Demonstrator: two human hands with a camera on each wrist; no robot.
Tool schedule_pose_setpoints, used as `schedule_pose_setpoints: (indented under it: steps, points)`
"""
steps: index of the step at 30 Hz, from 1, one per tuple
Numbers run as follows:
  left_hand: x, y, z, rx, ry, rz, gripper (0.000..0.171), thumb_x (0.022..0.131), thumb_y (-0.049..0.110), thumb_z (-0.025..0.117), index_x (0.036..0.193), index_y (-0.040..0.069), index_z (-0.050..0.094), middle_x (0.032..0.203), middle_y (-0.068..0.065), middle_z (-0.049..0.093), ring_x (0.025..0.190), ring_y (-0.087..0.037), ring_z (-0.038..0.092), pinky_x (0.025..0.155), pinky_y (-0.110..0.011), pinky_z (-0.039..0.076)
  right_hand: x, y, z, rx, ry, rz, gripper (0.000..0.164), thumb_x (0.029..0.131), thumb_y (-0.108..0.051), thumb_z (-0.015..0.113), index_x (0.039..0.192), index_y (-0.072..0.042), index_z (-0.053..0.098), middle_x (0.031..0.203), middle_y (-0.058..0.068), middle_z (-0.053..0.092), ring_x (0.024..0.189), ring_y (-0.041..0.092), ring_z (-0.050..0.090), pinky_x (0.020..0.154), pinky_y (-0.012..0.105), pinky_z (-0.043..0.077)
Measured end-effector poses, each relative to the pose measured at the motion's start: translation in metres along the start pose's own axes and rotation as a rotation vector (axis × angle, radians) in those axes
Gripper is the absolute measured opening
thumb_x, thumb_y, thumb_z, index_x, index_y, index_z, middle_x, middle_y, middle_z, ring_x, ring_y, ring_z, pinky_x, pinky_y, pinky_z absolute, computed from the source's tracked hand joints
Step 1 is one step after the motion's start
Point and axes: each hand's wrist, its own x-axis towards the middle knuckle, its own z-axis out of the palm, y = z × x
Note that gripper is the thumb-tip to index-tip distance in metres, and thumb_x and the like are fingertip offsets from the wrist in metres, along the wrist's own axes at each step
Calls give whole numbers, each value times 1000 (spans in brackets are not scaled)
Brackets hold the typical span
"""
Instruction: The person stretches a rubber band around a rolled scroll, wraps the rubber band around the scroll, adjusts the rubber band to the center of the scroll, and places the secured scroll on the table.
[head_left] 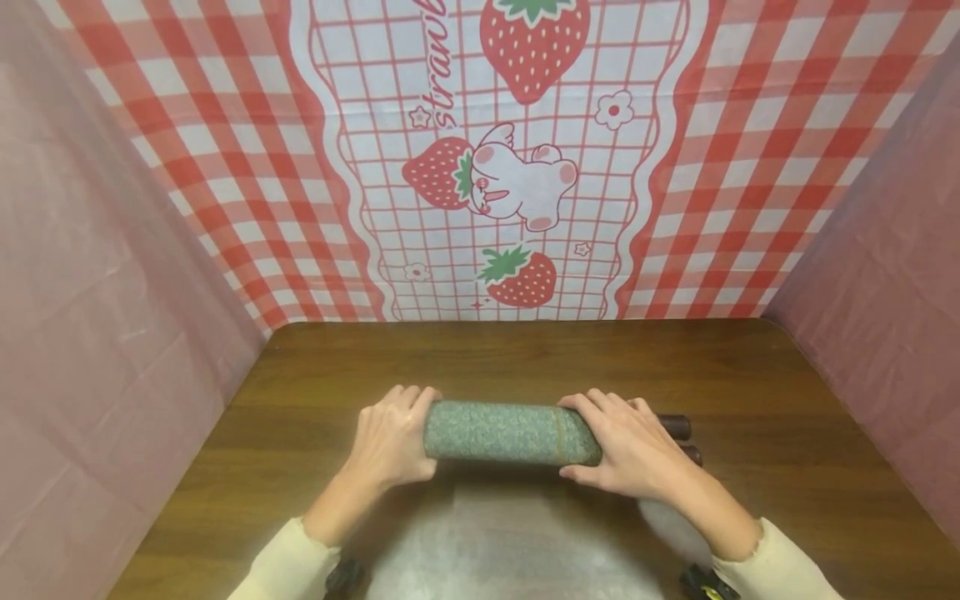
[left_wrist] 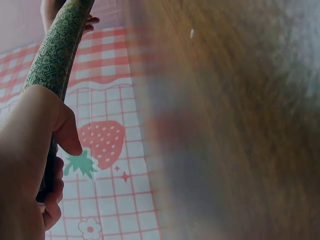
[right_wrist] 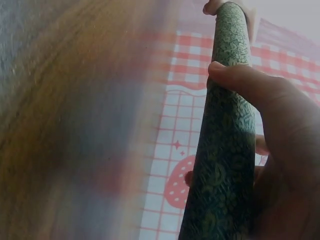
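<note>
A green, finely patterned roll [head_left: 502, 432], much like a rolled scroll, is held level across the front of me, over the table. It has a thin tan line near its right end. My left hand [head_left: 393, 437] grips the left end, thumb on the near side and fingers over the far side. The right hand [head_left: 626, 442] grips the other end the same way. Just beyond my right hand two dark rod ends [head_left: 675, 427] stick out, partly hidden by it. In the right wrist view, the thumb lies across the patterned surface and fingertips show past its far edge.
The brown wooden table [head_left: 315, 367] has a pale sheen on its near part. A red-and-white checked cloth [head_left: 247, 167] with strawberries hangs behind it. Pink curtains [head_left: 97, 333] stand at both sides. Small dark devices [head_left: 345, 575] show by both wrists.
</note>
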Motion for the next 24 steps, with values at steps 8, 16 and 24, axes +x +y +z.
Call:
schedule_pose_setpoints:
  steps: [8, 16, 24]
  points:
    - [-2, 5, 2, 8, -9, 20, 74, 43, 32, 95, 112, 18, 72, 89, 2, 74, 74, -16, 64, 50, -32, 54, -3, -4, 1, -7, 18, 30, 85, 70, -58, 98, 143, -25, 71, 120, -1, 74, 102, 22, 71, 75, 36, 47]
    - [-2, 6, 2, -1, -22, 15, 75, 44, 34, 98, 113, 19, 72, 92, 1, 77, 75, -16, 64, 50, -31, 53, 0, -5, 6, -15, 22, 42, 86, 67, -62, 98, 143, -29, 72, 119, 0, 74, 104, 25, 74, 75, 38, 47]
    - [0, 8, 3, -8, -23, 6, 76, 46, 36, 99, 114, 19, 72, 92, 0, 77, 75, -17, 66, 51, -33, 55, 2, -5, 6, -19, 6, 71, 90, 68, -66, 97, 146, -30, 72, 136, 13, 77, 116, 36, 77, 85, 55, 57]
